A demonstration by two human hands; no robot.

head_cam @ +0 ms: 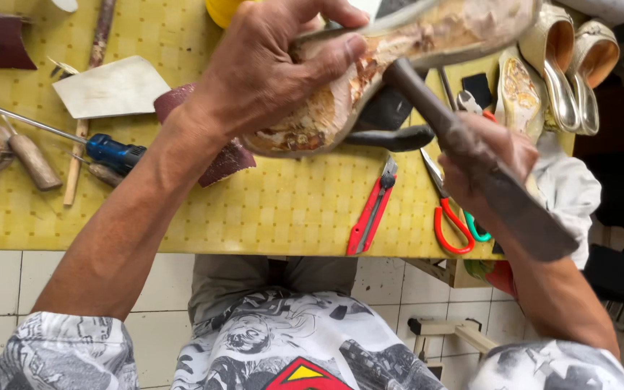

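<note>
Gold shoes point(568, 68), two; one rasp point(471, 152).

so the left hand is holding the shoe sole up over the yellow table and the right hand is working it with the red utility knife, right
Not quite. In the head view the red utility knife lies untouched on the yellow table. The right hand grips a dark worn tool against the shoe. The left hand does hold the shoe sole up.
</note>
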